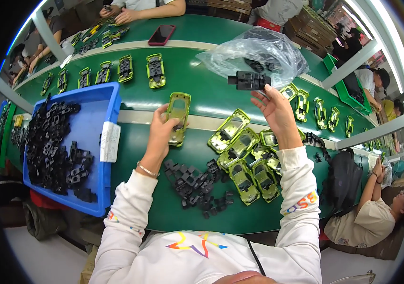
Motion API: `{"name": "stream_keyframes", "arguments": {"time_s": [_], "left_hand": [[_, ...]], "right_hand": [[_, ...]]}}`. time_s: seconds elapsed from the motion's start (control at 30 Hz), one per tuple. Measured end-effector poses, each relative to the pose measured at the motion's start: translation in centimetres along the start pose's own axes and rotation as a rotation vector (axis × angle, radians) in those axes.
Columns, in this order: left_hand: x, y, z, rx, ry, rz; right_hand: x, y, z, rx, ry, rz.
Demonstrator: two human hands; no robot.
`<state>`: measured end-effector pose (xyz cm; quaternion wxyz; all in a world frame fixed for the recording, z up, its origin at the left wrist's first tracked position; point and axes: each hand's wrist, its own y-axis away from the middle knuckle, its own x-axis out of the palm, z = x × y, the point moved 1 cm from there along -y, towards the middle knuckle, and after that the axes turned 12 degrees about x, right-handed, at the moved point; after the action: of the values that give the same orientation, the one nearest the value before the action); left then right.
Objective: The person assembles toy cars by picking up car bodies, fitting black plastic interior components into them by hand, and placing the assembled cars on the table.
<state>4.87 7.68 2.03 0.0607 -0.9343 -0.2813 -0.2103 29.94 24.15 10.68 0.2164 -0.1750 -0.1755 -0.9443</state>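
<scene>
The glossy lime-green plastic toy car shell sits upright in your left hand, grip clamped round its lower end, above the green worktop. Your right hand pinches a black plastic chassis piece at its fingertips (raised near the clear plastic bag). Between your forearms lie loose black parts and more green shells; a blue tray of black pieces stands left.

Six green toy car shells are lying in a heap on the table, and one more is sitting in the left hand. One blue tray, one clear bag and one phone are showing.
</scene>
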Motion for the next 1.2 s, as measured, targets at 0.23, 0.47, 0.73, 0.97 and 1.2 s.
{"name": "stream_keyframes", "arguments": {"time_s": [0.23,0.47,0.73,0.97,1.2], "left_hand": [[0.5,0.7,0.3,-0.117,0.451,0.068],[1.1,2.0,1.1,-0.067,0.582,0.033],[0.6,1.9,-0.2,0.004,0.699,0.05],[0.8,1.7,-0.7,0.078,0.578,0.039],[0.6,1.8,-0.6,0.064,0.522,0.07]], "right_hand": [[6.3,1.8,-3.7,0.164,0.122,0.249],[11.7,0.9,-9.6,-0.08,0.838,0.0],[14.6,5.1,-11.3,-0.531,1.422,-0.103],[12.9,3.3,-11.1,-0.203,0.718,0.008],[13.8,4.2,-10.2,0.087,0.331,0.185]]}}
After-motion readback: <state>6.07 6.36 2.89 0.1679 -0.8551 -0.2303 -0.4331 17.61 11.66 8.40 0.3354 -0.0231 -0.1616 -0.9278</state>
